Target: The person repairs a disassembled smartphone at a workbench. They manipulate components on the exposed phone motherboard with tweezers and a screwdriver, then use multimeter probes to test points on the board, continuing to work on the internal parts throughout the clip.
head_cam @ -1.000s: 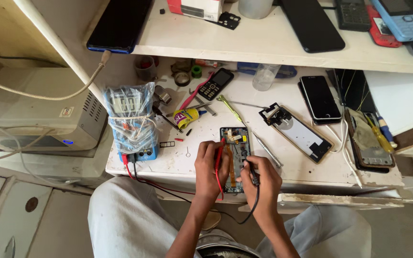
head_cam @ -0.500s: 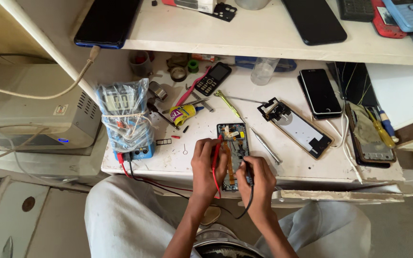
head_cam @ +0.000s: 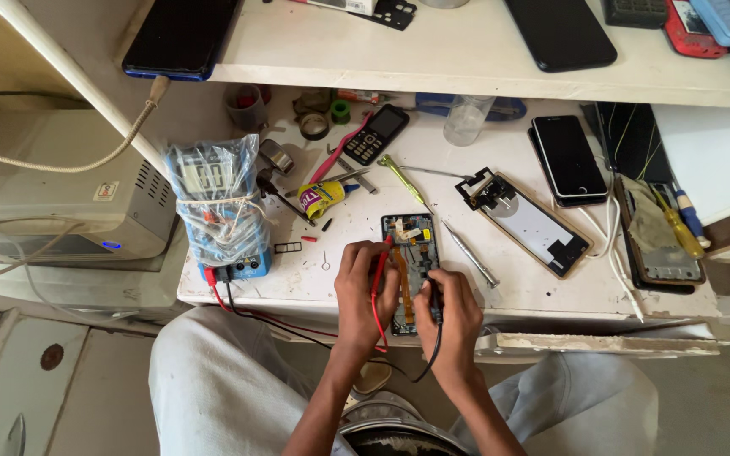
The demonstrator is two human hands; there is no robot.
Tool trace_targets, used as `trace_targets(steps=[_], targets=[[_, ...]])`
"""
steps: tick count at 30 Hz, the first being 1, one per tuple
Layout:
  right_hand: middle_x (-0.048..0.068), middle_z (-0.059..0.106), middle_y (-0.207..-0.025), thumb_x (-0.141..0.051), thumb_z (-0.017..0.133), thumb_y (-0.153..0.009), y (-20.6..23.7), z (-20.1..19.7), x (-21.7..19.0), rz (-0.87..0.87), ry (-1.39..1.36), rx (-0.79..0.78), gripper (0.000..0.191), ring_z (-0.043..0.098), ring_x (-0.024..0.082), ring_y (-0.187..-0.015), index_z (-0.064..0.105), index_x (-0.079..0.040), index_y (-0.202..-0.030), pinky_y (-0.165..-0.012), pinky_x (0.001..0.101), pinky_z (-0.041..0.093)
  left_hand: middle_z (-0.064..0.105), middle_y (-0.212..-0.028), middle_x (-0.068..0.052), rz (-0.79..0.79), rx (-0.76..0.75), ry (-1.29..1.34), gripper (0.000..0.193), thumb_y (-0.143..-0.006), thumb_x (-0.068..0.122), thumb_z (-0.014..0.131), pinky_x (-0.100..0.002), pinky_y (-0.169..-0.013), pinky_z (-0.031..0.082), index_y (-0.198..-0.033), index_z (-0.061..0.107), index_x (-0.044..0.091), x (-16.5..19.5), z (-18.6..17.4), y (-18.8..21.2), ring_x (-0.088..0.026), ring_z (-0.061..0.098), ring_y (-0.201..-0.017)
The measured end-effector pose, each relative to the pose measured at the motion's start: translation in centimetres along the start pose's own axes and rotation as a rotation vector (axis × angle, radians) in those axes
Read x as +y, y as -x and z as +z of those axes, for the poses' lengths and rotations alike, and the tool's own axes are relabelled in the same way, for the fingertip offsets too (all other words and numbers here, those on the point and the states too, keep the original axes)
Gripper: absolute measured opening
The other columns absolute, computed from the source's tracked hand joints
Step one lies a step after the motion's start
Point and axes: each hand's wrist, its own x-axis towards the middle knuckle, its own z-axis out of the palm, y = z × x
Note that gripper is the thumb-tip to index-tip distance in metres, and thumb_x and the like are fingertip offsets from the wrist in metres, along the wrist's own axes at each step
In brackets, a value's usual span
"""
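An opened phone (head_cam: 411, 241) lies with its circuit board up near the white table's front edge. My left hand (head_cam: 362, 291) grips a red test probe (head_cam: 379, 268) whose tip rests on the board. My right hand (head_cam: 451, 314) pinches a black probe (head_cam: 436, 297) against the phone's lower part. Red and black leads (head_cam: 264, 314) run left along the table edge to a blue multimeter (head_cam: 217, 207) wrapped in clear plastic.
A white table (head_cam: 542, 287) carries a phone frame (head_cam: 527, 223), a dark smartphone (head_cam: 569, 157), a keypad phone (head_cam: 376, 133), a yellow glue tube (head_cam: 323, 198), screwdrivers (head_cam: 471, 254), tape rolls and a plastic cup (head_cam: 467, 120). Above, a shelf (head_cam: 433, 55) holds more phones. An appliance (head_cam: 52, 203) stands left.
The camera view has shifted slightly, so the table sits a little higher in frame. Both hands stay on the opened phone with the probes, barely moved.
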Motion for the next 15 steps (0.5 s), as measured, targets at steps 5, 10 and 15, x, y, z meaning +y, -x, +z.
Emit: trace_targets(steps=[5,10,15], targets=[[0.016,0.063,-0.094,0.005,0.065,-0.091,0.01,-0.13,-0.05,-0.035,-0.027,0.001,0.020,0.064,0.029,-0.074,0.060,0.003,-0.110,-0.065,0.0385,0.052,0.064,-0.106,-0.016,0.003,0.038,-0.019,0.020,-0.090,0.002,0.065,-0.038,-0.079,0.056,-0.109,0.068,-0.001,0.14,0.36,0.09,-0.032,0.069,-0.088],[0.016,0.063,-0.093,0.005,0.065,-0.091,-0.08,-0.02,-0.24,-0.021,-0.005,-0.004,0.018,0.064,0.029,-0.073,0.060,0.003,-0.109,-0.065,0.0391,0.052,0.065,-0.105,-0.016,-0.015,0.035,-0.009,0.022,-0.088,0.001,0.065,-0.036,-0.077,0.055,-0.110,0.070,-0.001,0.21,0.34,0.06,-0.030,0.069,-0.084],[0.017,0.062,-0.094,0.004,0.064,-0.092,-0.18,-0.07,-0.42,-0.024,-0.016,-0.005,0.018,0.064,0.030,-0.074,0.059,0.003,-0.109,-0.064,0.0396,0.051,0.065,-0.105,-0.014,-0.023,0.042,0.020,0.021,-0.090,0.001,0.064,-0.033,-0.075,0.055,-0.110,0.070,-0.001,0.19,0.28,-0.11,-0.025,0.069,-0.082]])
